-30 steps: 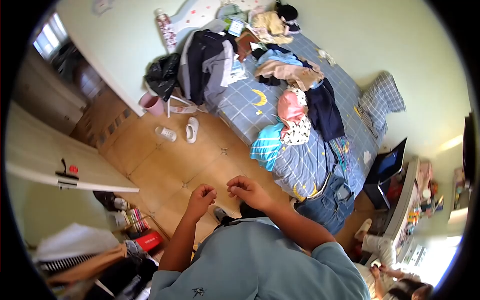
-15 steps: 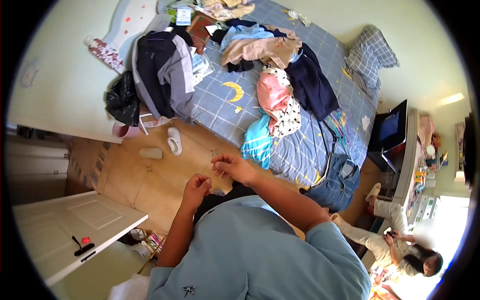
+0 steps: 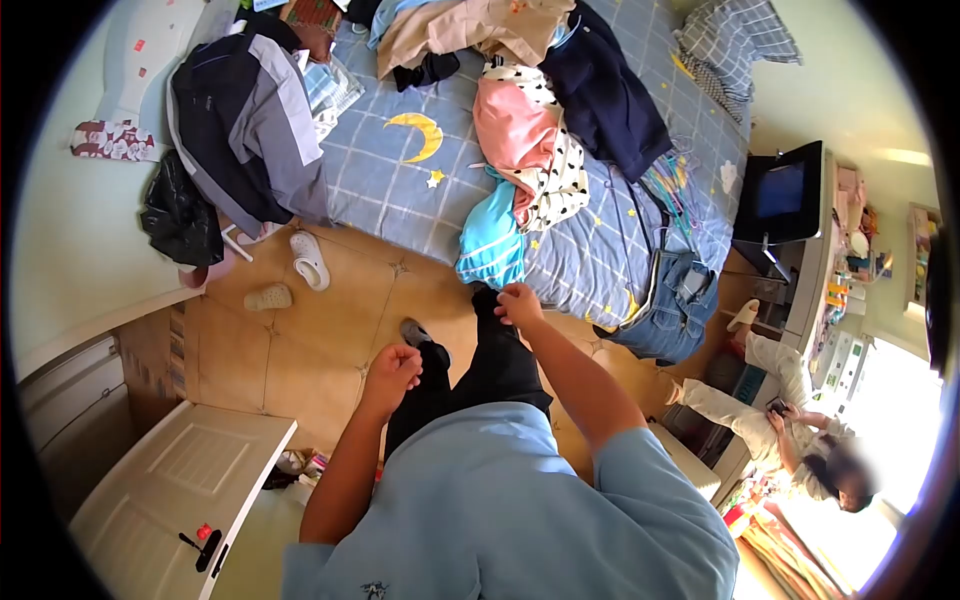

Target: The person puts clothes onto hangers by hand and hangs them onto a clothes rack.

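Note:
My left hand [image 3: 393, 376] hangs in the air over the floor beside my dark trousers [image 3: 490, 365], its fingers curled together; whether it holds anything is too small to tell. My right hand [image 3: 519, 305] is near the bed's edge, just below a turquoise striped cloth [image 3: 492, 240], with fingers curled and nothing visible in them. Above that cloth lie a pink garment [image 3: 513, 122] and a white cloth with black spots [image 3: 562, 190]. Dark navy trousers [image 3: 605, 95] and a beige garment [image 3: 480, 30] rest farther up the blue checked bed [image 3: 375, 190].
Grey and black jacket [image 3: 250, 120] at the bed's left corner, black bag [image 3: 180, 215] beside it. White clogs [image 3: 310, 260] stand on the tiled floor. Jeans [image 3: 670, 310] hang over the bed's edge. A white door [image 3: 185, 470] is lower left. A seated person [image 3: 780, 420] holds a phone at right.
The view has shifted closer to the bed, and more of my legs shows. My right hand has moved right and up toward the bed's edge. My left hand stays low, its fingers still curled.

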The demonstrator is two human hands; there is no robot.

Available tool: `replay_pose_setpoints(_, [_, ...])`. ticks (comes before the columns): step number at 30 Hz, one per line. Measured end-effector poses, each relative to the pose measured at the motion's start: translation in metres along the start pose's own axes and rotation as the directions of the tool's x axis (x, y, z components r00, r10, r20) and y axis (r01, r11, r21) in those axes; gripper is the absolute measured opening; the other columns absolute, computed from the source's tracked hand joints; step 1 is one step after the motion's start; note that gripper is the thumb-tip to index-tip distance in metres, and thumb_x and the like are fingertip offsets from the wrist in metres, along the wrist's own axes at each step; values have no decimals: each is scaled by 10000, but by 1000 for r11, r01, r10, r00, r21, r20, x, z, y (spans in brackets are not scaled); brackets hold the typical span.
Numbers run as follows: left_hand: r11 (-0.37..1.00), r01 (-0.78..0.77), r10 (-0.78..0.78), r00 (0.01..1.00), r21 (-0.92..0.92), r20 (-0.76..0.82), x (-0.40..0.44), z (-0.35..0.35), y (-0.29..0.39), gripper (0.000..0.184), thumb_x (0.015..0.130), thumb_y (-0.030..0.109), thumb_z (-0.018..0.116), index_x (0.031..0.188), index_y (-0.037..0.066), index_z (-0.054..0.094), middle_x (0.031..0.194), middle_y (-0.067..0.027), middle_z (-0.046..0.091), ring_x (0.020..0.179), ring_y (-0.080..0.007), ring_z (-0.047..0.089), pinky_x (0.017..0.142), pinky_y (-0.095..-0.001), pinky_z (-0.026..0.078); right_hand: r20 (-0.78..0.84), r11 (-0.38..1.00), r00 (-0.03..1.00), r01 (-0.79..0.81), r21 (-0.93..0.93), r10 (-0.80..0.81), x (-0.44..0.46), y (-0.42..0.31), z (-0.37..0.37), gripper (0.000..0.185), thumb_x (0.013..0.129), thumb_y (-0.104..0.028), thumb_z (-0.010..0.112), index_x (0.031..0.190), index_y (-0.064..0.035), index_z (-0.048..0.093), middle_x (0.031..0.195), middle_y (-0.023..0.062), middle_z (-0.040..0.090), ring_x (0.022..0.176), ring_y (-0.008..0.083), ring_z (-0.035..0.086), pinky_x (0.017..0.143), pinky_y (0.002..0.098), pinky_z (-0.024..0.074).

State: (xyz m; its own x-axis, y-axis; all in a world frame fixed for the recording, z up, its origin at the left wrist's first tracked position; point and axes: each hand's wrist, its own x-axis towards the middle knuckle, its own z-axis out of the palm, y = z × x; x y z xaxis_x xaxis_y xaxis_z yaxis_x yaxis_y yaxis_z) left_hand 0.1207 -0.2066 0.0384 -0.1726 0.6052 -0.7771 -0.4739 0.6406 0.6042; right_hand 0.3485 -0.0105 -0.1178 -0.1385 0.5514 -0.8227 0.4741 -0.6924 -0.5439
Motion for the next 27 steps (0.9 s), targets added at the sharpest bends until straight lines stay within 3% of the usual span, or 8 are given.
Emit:
replay_pose_setpoints(9, [982, 142, -172, 947, -127, -272, 58, 27, -22, 114, 941, 114, 612, 1034, 71, 563, 786, -25, 596, 657, -104, 565, 589, -248, 479, -93, 992, 989, -109, 65, 115, 161, -41, -14, 773, 797, -206, 788, 1380, 15, 330, 1068, 140, 612, 744, 211, 681, 514, 318, 512])
replay_pose_setpoints(11, [973, 140, -191, 932, -181, -308, 71, 42, -24, 132, 937, 111, 619, 1047, 64, 563, 784, -30, 590, 656, -105, 559, 572, -247, 467, -138, 992, 983, -119, 39, 123, 179, -51, -3, 688, 774, -218, 812, 1304, 20, 443, 973, 109, 636, 717, 190, 659, 531, 316, 502])
replay_pose_setpoints(15, [981, 100, -155, 923, -168, -353, 101, 59, -24, 219, 936, 140, 632, 1109, 27, 557, 881, -29, 590, 705, -92, 567, 577, -220, 457, 203, 994, 979, -47, 99, 26, 179, -46, 21, 360, 786, -197, 800, 1040, -8, 628, 867, 50, 657, 685, 164, 598, 569, 302, 480])
replay_pose_setpoints(18, [946, -324, 275, 797, 4, -537, 134, 61, -24, 387, 954, 201, 640, 1248, -14, 510, 947, -40, 574, 831, -118, 572, 729, -269, 487, 543, 993, 833, -60, -105, 108, 97, -111, 19, 465, 815, -170, 782, 1205, -14, 584, 1068, 57, 662, 907, 149, 611, 747, 310, 509])
replay_pose_setpoints(20, [929, -357, 325, 646, 104, -690, 157, 43, -23, 377, 974, 221, 621, 1248, -20, 529, 1008, -48, 601, 924, -142, 587, 834, -307, 491, 720, 996, 693, 81, -40, -27, 52, -130, 13, 508, 821, -146, 777, 1261, -15, 561, 1114, 56, 652, 983, 147, 605, 837, 315, 505])
replay_pose_setpoints(23, [935, -206, 80, 915, -290, -395, 134, 31, 57, 349, 979, 227, 611, 1238, -2, 564, 1101, -63, 630, 986, -157, 602, 881, -317, 492, 860, 982, 511, 155, -105, 11, -3, -164, 2, 579, 828, -100, 767, 1349, -39, 522, 1196, 51, 633, 1111, 138, 574, 993, 331, 459])
replay_pose_setpoints(26, [940, 72, -101, 992, -332, -72, 107, 33, 78, 309, 983, 202, 598, 1236, 26, 583, 1148, -48, 636, 1021, -133, 597, 892, -296, 489, 889, 906, 455, 393, -158, -43, -30, -167, -5, 612, 821, -106, 770, 1368, -73, 497, 1122, 30, 625, 1043, 121, 572, 925, 313, 468])
replay_pose_setpoints(27, [956, -32, 7, 996, -290, -87, 100, 37, 79, 300, 983, 187, 595, 1239, 31, 587, 1147, -41, 639, 1015, -129, 598, 890, -291, 489, 896, 850, 433, 505, -147, -102, -42, -173, -5, 620, 821, -107, 770, 1373, -78, 490, 1107, 25, 621, 1021, 117, 573, 908, 307, 469])
